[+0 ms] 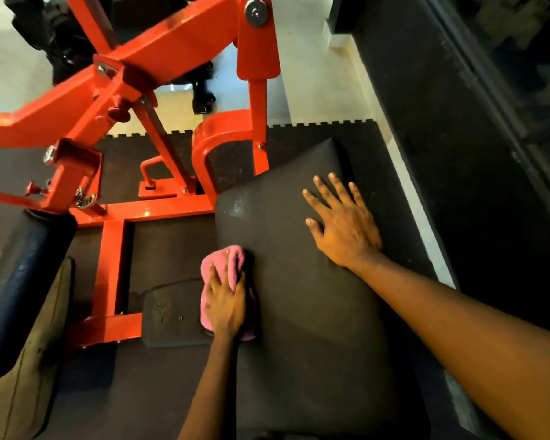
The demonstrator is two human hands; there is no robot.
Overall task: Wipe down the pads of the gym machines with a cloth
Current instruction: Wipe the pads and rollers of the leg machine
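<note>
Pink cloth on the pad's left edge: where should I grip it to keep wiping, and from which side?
Grip the pink cloth at its bunched far end, from above. The left hand lies flat on it, holding it against the left edge of the black vinyl pad, and only that end shows free.

L hand (pixel 225 301) presses pink cloth (pixel 224 265) flat vs near-left edge of black pad (pixel 299 281). R hand (pixel 343 223) lies flat, fingers spread, on pad's far-right part. Red machine frame (pixel 115 100) at left/far; white smudge (pixel 237 209) on pad's far-left.
</note>
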